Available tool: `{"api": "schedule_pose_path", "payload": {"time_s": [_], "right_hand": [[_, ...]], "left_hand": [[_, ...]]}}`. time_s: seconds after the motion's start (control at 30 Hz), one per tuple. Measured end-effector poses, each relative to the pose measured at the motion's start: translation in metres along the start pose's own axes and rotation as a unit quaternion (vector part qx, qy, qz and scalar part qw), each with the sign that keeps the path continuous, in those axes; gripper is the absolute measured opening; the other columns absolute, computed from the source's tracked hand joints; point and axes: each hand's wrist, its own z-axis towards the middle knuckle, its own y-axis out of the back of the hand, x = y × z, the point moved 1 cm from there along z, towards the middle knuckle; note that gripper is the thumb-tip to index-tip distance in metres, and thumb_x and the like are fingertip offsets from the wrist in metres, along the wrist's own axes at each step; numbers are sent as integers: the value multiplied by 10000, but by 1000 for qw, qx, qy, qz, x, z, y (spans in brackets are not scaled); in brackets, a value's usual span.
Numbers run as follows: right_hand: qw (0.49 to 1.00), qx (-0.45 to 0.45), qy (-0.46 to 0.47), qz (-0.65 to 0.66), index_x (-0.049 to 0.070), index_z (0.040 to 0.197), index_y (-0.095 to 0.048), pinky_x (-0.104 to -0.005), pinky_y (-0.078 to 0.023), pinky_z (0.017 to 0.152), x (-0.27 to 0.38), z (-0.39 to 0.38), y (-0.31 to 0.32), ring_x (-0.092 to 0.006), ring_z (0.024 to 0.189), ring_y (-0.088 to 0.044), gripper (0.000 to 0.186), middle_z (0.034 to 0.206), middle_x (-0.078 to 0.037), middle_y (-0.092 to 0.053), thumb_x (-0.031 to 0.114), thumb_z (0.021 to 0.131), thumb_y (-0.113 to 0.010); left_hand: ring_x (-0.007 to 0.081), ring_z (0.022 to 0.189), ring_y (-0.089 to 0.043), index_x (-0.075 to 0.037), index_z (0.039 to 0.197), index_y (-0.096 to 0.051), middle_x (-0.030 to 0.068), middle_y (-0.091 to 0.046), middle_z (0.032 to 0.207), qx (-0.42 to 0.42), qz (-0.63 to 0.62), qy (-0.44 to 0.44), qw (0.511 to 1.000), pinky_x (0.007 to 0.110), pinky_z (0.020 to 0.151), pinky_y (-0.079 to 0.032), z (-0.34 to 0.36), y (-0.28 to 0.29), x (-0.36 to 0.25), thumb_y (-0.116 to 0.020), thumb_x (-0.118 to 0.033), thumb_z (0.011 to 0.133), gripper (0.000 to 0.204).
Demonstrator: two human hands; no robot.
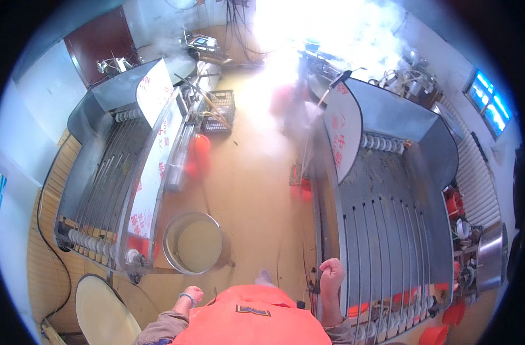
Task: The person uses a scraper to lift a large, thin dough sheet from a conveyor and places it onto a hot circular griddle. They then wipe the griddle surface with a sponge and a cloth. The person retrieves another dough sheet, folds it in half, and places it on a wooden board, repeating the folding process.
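My left hand (194, 294), with a pale blue band at the wrist, is curled closed beside the orange apron (239, 328). No object shows in it. Ahead of it on the floor stands a round metal pot (167, 244) with pale yellowish contents. My right hand (331, 273) is raised in a fist along the near left edge of the right-hand metal machine (383, 172). Nothing sticks out of its fingers, and I cannot tell whether it touches the frame. Long thin rods and a row of white rollers (383, 144) line that machine's trough.
A similar roller machine (96, 172) runs along the left. Between them lies the tan floor (251, 172), with a dark crate (219, 112) and an orange bucket (198, 152) at its left side. Steam (354, 34) and glare blur the far end. A large pale disc (101, 310) sits at lower left.
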Motion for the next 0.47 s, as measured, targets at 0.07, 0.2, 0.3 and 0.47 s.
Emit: {"api": "schedule_pose_path", "payload": {"time_s": [0.07, 0.2, 0.3, 0.47], "right_hand": [[1000, 3, 8, 21, 30, 615, -507, -334, -421, 562, -2, 38, -13, -243, 603, -534, 141, 605, -100, -501, -95, 659, -458], [997, 45, 14, 57, 26, 594, -476, -329, -407, 541, 1, 104, -41, -237, 578, -520, 142, 586, -103, -480, -99, 658, -455], [994, 75, 23, 70, 25, 592, -477, -326, -404, 537, 6, 147, -65, -235, 573, -520, 147, 580, -102, -476, -105, 656, -452], [994, 86, 39, 61, 25, 577, -484, -319, -409, 541, 11, 221, -120, -230, 577, -531, 164, 579, -115, -497, -113, 654, -442]], "left_hand": [[143, 575, -588, 6, 1013, -610, 74, -630, 743, -25, -83, 11, 996, 272, 507, -477, 0, 6, -44, -609, -62, 765, 257], [147, 587, -595, 27, 1020, -583, 93, -628, 777, -118, -102, -49, 987, 265, 495, -493, -1, 10, -117, -583, -23, 782, 243], [147, 583, -595, 24, 1011, -596, 92, -632, 776, -137, -98, -55, 984, 259, 503, -491, 14, 16, -156, -574, -22, 769, 247], [198, 716, -661, -11, 1034, -629, 133, -673, 858, -92, -24, -9, 995, 313, 670, -539, 72, 40, -218, -570, -80, 771, 279]]}}
